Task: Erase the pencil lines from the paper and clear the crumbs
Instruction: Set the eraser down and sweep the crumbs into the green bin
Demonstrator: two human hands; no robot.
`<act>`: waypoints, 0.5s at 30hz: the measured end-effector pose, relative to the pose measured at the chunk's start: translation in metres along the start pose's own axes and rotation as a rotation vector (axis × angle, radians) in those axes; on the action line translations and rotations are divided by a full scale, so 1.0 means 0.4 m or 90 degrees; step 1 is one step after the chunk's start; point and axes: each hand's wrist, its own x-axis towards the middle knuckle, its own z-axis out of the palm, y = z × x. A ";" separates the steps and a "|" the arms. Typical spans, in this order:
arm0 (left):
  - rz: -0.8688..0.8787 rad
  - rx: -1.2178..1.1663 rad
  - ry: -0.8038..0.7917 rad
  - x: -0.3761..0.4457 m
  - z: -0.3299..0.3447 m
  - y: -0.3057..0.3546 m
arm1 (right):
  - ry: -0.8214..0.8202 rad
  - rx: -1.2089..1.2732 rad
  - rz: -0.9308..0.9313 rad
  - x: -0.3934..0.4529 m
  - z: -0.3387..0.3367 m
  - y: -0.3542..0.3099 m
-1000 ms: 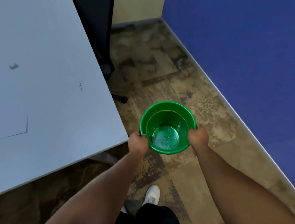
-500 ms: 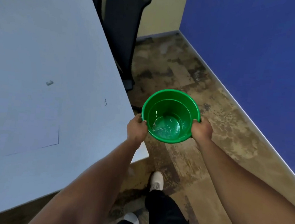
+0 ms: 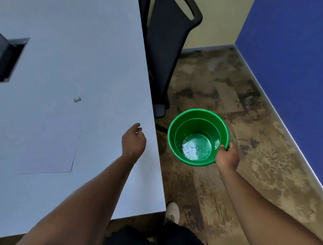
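The right hand [image 3: 227, 157] is gripping the green bucket [image 3: 198, 137] by its rim at four o'clock, crumbs [image 3: 195, 147] lying inside. The left hand [image 3: 133, 141] is hovering loosely open over the table [image 3: 85, 47], at the bucket's nine o'clock.

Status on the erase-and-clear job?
Done, apparently: the paper shows no lines, and crumbs lie in the green bucket. In hand: the right hand holds the bucket beside the table; the left hand reaches toward a few specks near the edge. Left: those specks, and the eraser.
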 end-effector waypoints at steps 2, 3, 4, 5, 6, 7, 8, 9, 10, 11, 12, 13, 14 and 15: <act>0.005 0.009 0.013 0.017 -0.008 -0.003 | -0.010 0.000 -0.004 0.011 0.025 -0.012; 0.008 0.017 0.020 0.027 -0.013 -0.008 | -0.016 0.002 -0.003 0.015 0.038 -0.018; 0.014 0.032 0.025 0.035 -0.018 -0.015 | -0.020 0.005 0.002 0.016 0.050 -0.026; 0.019 0.055 0.027 0.045 -0.025 -0.024 | -0.025 0.009 0.008 0.017 0.064 -0.033; 0.022 0.076 0.023 0.051 -0.033 -0.033 | -0.030 0.013 0.016 0.017 0.078 -0.036; 0.025 0.095 0.014 0.059 -0.039 -0.044 | -0.033 0.019 0.026 0.018 0.094 -0.038; 0.031 0.113 0.003 0.066 -0.044 -0.059 | -0.036 0.026 0.036 0.016 0.106 -0.040; 0.037 0.138 -0.014 0.070 -0.048 -0.074 | -0.035 0.030 0.046 0.014 0.116 -0.039; 0.048 0.163 -0.028 0.080 -0.050 -0.092 | -0.031 0.035 0.054 0.013 0.126 -0.039; 0.050 0.195 -0.044 0.091 -0.050 -0.111 | -0.025 0.038 0.059 0.014 0.136 -0.037; 0.047 0.224 -0.056 0.104 -0.051 -0.131 | -0.021 0.038 0.065 0.014 0.146 -0.036; 0.046 0.257 -0.061 0.114 -0.050 -0.149 | -0.019 0.037 0.071 0.016 0.157 -0.033; 0.051 0.285 -0.057 0.123 -0.045 -0.171 | -0.021 0.035 0.076 0.016 0.165 -0.032; 0.051 0.308 -0.048 0.131 -0.040 -0.188 | -0.025 0.029 0.081 0.017 0.179 -0.029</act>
